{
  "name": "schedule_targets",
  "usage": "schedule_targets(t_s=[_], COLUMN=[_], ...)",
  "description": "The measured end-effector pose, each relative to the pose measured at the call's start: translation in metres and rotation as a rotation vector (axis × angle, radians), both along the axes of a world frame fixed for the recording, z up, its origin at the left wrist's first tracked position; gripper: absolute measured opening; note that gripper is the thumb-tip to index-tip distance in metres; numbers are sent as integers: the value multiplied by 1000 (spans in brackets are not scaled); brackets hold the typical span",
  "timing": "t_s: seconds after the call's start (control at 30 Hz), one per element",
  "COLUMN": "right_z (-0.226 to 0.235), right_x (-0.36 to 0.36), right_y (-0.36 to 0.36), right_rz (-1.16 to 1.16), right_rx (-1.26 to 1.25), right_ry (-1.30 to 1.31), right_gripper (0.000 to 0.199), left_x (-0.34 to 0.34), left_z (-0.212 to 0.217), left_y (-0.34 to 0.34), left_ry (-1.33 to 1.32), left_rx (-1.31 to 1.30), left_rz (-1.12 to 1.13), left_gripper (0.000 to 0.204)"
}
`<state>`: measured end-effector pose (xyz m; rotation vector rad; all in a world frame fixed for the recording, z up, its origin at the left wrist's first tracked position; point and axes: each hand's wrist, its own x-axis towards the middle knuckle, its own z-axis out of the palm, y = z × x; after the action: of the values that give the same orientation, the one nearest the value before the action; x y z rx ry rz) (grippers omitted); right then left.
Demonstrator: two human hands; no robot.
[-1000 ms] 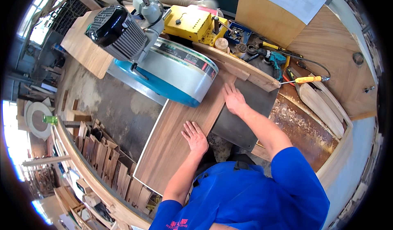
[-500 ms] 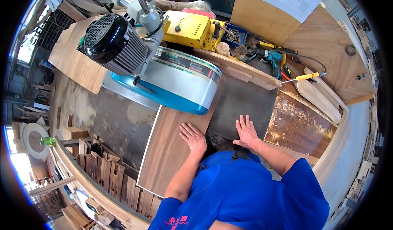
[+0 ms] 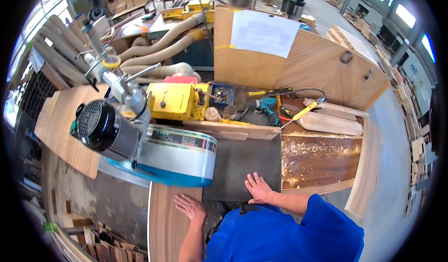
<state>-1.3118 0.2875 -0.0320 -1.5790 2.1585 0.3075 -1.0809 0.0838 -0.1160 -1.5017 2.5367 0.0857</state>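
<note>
My left hand (image 3: 190, 206) lies flat, fingers spread, on a long brown wooden board (image 3: 167, 224) that runs under the round guard of a large blue and white saw (image 3: 179, 157). My right hand (image 3: 258, 188) rests open on the near edge of the dark grey machine table (image 3: 242, 161), to the right of the board. Neither hand grips anything. The saw's black motor (image 3: 100, 126) sticks out to the left. My blue sleeves and shirt fill the lower middle of the view.
A wooden fence rail (image 3: 233, 129) runs behind the table. Behind it sit a yellow box (image 3: 177, 101), a teal drill (image 3: 268, 107) and a yellow-handled screwdriver (image 3: 303, 112). Sawdust covers the surface (image 3: 319, 161) at the right. Plywood panels (image 3: 298, 61) stand at the back; offcuts (image 3: 93, 236) lie lower left.
My right hand has pulled back from the fence to the table's near edge. My left hand has slid toward me along the board. My view has swung so the saw sits more to the left.
</note>
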Motion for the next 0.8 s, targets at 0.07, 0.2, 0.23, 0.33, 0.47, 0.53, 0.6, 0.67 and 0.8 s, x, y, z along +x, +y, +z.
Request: schedule_targets(t_s=[0.07,0.2,0.23,0.33,0.47,0.53,0.6,0.67,0.8], right_z=[-1,-5,-6,-8,-5,-6,-4,-1,1], right_x=[0,2,3,4,4,2,0,-2,-1], right_y=[1,1,0,1,1,2,1,1,-3], right_rz=[-5,-6,-3,-19,-41,-45,-53,-65,-54], right_rx=[6,-4,-7,-3,8,6,11,9,-6], right_ry=[-2,1,2,-3,-22,-29,-47,-53,-48], right_gripper=[99,98,98,98,99,98,98,98,97], left_x=[2,13,16,18,20,23,24,30,39], left_z=[6,4,2,5,14,17,21,2,17], left_y=[-8,-27,-31,-43,-55,-63,-71,-84,-97], left_ry=[-28,-78,-80,-103,-119,-108,-97,-54,-65], left_rx=[28,67,63,67,89,101,128,106,139], left_rz=[4,24,16,12,7,8,20,32,62], left_gripper=[70,70,72,79,89,91,90,94,93])
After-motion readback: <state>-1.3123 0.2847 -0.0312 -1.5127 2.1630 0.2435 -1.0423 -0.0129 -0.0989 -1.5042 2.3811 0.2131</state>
